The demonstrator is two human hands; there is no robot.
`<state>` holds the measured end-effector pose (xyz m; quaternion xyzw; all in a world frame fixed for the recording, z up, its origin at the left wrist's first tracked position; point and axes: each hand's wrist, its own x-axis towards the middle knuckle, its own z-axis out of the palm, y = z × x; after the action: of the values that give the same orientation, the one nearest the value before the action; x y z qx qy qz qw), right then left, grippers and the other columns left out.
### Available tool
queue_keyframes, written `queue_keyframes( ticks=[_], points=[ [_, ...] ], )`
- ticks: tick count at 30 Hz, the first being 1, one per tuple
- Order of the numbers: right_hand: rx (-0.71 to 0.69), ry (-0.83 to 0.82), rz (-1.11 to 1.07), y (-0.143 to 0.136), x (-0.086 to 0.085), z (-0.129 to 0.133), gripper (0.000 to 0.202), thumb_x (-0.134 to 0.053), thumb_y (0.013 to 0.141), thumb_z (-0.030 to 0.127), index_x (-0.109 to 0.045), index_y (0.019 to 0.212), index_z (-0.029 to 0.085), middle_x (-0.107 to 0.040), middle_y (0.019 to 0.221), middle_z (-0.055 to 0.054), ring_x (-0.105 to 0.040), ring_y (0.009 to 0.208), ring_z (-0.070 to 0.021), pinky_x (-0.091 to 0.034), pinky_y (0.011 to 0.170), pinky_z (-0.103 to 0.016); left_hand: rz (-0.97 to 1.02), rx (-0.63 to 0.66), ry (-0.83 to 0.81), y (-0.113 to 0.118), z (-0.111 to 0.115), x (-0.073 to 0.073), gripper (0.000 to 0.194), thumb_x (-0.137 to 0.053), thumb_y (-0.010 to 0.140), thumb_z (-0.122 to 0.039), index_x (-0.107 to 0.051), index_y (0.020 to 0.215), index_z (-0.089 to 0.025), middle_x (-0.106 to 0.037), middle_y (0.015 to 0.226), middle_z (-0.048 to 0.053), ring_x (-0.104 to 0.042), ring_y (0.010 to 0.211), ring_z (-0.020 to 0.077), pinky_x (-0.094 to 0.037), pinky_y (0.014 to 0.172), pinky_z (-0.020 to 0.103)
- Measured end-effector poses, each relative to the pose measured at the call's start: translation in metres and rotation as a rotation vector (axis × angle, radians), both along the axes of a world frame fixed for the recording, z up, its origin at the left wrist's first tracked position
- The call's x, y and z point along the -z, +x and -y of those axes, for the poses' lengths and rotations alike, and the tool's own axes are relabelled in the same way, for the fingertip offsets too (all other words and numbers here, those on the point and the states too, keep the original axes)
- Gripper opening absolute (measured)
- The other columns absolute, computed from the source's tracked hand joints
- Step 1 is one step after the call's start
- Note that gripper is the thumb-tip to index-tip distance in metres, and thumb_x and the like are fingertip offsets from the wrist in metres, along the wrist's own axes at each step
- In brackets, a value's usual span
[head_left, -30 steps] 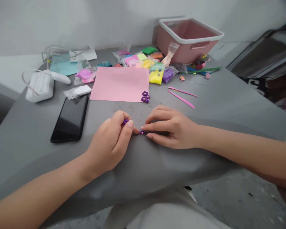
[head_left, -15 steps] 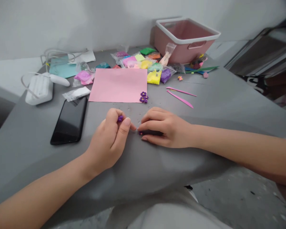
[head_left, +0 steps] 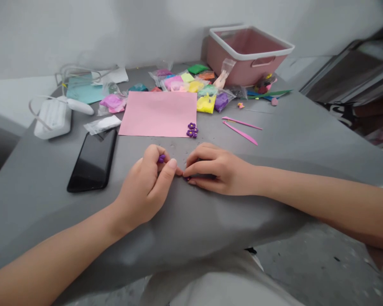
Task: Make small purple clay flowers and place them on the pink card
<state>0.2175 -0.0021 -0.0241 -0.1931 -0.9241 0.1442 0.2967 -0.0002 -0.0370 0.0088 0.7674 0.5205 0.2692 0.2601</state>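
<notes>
A lump of purple clay (head_left: 161,158) is tucked in the curled fingers of my left hand (head_left: 147,185), whose thumb points forward. One of that hand's fingertips reaches to the fingertips of my right hand (head_left: 221,170). Low on the table, my right thumb and fingers close around a small purple clay flower (head_left: 187,178), mostly hidden by them. Beyond the hands, several finished purple flowers with yellow centres (head_left: 192,130) lie grouped on the lower right corner of a pink sheet (head_left: 159,114).
Left of my hands lies a black phone (head_left: 92,161), with a white power strip (head_left: 53,119) behind it. Bags of coloured clay (head_left: 206,103) spread behind the sheet. Two pink modelling tools (head_left: 241,132) rest at the right, and a pink basket (head_left: 242,68) stands at the back.
My right fingers have shifted slightly left, and the thumb has come closer to the small flower. The left hand stays almost in place, still with its purple clay.
</notes>
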Motion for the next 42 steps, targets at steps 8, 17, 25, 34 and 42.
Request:
queue_keyframes(
  ticks=[8, 17, 25, 34, 42],
  points=[
    [-0.005, -0.017, -0.004, 0.001, 0.0, -0.001, 0.019, -0.053, 0.096, 0.018, -0.069, 0.105, 0.017, -0.068, 0.099, -0.01, -0.061, 0.093, -0.0167, -0.05, 0.088, -0.036, 0.01, -0.007, -0.004, -0.002, -0.001, 0.002, 0.012, -0.041, 0.097, -0.032, -0.037, 0.087, -0.025, -0.076, 0.084, 0.001, -0.065, 0.076, 0.0203, -0.043, 0.07, 0.034],
    [-0.036, -0.03, 0.004, 0.006, -0.005, 0.0, 0.02, -0.055, 0.095, 0.017, -0.07, 0.108, 0.017, -0.068, 0.101, -0.01, -0.061, 0.095, -0.0172, -0.05, 0.088, -0.036, 0.013, -0.016, -0.007, -0.001, 0.0, -0.001, 0.01, -0.042, 0.096, -0.028, -0.038, 0.087, -0.025, -0.075, 0.084, 0.001, -0.068, 0.08, 0.021, -0.045, 0.07, 0.034],
    [0.076, -0.015, 0.009, 0.015, -0.012, 0.005, 0.019, -0.055, 0.092, 0.018, -0.073, 0.095, 0.015, -0.068, 0.09, -0.009, -0.06, 0.083, -0.0167, -0.051, 0.078, -0.033, 0.005, 0.044, -0.005, 0.0, 0.0, 0.006, 0.022, -0.058, 0.086, -0.022, -0.037, 0.089, -0.025, -0.074, 0.084, -0.001, -0.069, 0.074, 0.0185, -0.046, 0.063, 0.03],
    [0.047, -0.065, 0.006, 0.012, -0.01, 0.008, 0.021, -0.054, 0.088, 0.014, -0.074, 0.093, 0.015, -0.068, 0.09, -0.01, -0.059, 0.084, -0.0175, -0.051, 0.077, -0.035, -0.011, 0.131, -0.006, 0.001, -0.006, 0.015, 0.033, -0.068, 0.081, -0.017, -0.037, 0.089, -0.025, -0.072, 0.085, -0.003, -0.066, 0.078, 0.0172, -0.048, 0.075, 0.031],
    [0.037, -0.072, -0.001, 0.012, -0.01, 0.007, 0.021, -0.054, 0.088, 0.015, -0.075, 0.094, 0.016, -0.068, 0.091, -0.01, -0.059, 0.084, -0.0175, -0.051, 0.078, -0.034, 0.019, 0.124, -0.022, 0.005, -0.008, 0.016, 0.031, -0.068, 0.081, -0.018, -0.038, 0.087, -0.025, -0.072, 0.082, -0.003, -0.067, 0.077, 0.018, -0.049, 0.076, 0.033]
  ],
)
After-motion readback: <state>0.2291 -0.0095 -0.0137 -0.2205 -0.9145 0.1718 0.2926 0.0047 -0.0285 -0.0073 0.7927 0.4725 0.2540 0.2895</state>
